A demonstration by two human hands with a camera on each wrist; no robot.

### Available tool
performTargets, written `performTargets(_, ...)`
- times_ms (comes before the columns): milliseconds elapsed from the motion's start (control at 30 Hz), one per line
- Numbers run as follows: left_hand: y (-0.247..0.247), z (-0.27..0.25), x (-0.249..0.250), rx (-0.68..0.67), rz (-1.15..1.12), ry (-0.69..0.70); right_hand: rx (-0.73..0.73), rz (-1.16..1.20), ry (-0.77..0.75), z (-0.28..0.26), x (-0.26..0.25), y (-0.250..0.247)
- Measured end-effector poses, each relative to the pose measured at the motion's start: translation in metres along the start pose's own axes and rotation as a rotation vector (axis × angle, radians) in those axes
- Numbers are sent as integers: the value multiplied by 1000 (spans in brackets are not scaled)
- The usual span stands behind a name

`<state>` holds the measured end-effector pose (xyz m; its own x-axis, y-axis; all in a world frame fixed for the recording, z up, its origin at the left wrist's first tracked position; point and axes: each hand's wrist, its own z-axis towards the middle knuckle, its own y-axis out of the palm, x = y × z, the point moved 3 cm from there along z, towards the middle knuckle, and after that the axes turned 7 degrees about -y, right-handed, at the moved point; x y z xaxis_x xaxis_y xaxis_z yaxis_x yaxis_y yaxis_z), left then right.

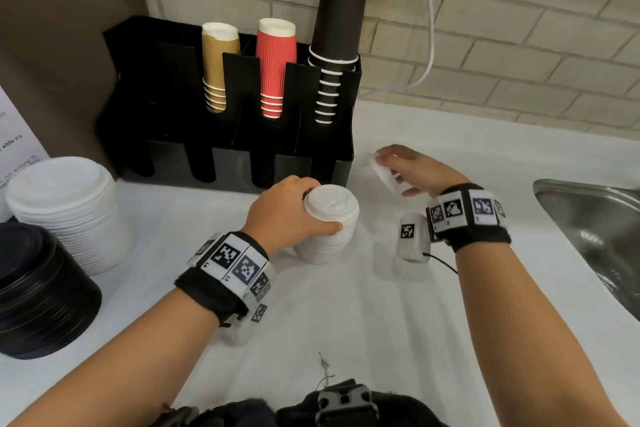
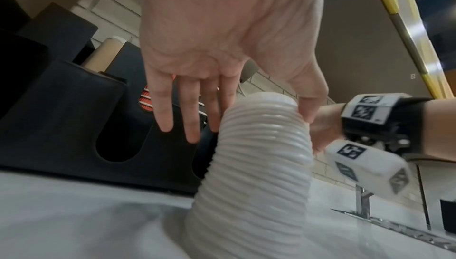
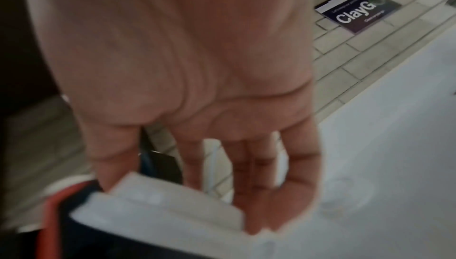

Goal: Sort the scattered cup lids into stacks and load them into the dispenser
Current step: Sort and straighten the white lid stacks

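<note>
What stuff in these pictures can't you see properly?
- Head view: how many lids the right hand holds; its fingers cover the small white stack.
- Right wrist view: the same stack, smeared by blur.
- Head view: the black lids, cut off by the left edge.
- Head view: the dispenser slots' insides, too dark.

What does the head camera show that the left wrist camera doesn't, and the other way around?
Only the head view shows the big white lid stack and the black lid stack at the far left, the tall black cups in the dispenser, and the few white lids gripped in the right hand.

Only the left wrist view shows the left hand's palm side, three fingers spread free of the small lid stack.

Both show that stack standing on the counter, the dispenser and the sink.
</note>
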<state>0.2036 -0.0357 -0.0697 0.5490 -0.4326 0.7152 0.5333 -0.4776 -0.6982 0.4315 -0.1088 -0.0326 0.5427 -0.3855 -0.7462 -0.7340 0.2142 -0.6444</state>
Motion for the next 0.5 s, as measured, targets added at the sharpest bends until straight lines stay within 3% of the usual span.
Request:
performTargets(100, 3, -1, 2, 14, -51, 5, -4, 99, -258, -22, -21, 21)
performTargets(200, 7, -4, 3, 39, -103, 14, -37, -39, -460, -34, -35, 41)
performTargets(500, 11, -7, 1, 53, -197, 23, -40, -148, -617, -39, -49, 57)
